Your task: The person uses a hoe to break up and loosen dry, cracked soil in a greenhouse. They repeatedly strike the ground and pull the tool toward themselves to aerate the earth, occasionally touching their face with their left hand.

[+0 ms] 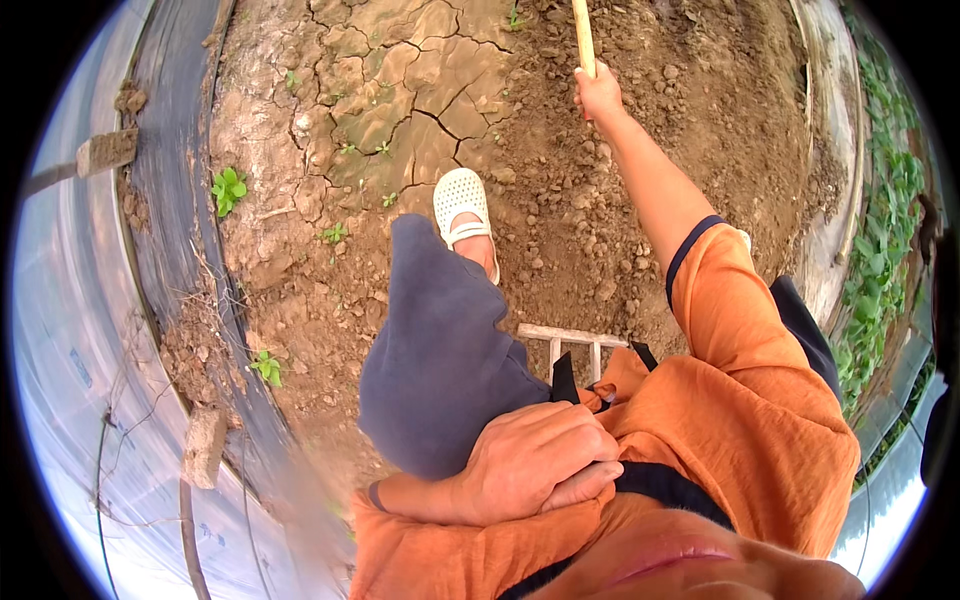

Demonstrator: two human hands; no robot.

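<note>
My right hand is closed around the lower end of a pale wooden handle, which runs out of the top of the picture. Near my waist, my left hand is curled at a black strap over the orange shirt; its fingers hide part of the strap. A pale wooden frame with a crossbar and rails shows partly beside my dark trouser leg, its lower part hidden by clothing. My foot in a cream perforated clog stands on the soil.
Cracked, dried soil lies ahead on the left, loose clods on the right. Black plastic sheeting, clear film and blocks line the left side. Leafy green plants grow beyond the right border. Small weeds dot the ground.
</note>
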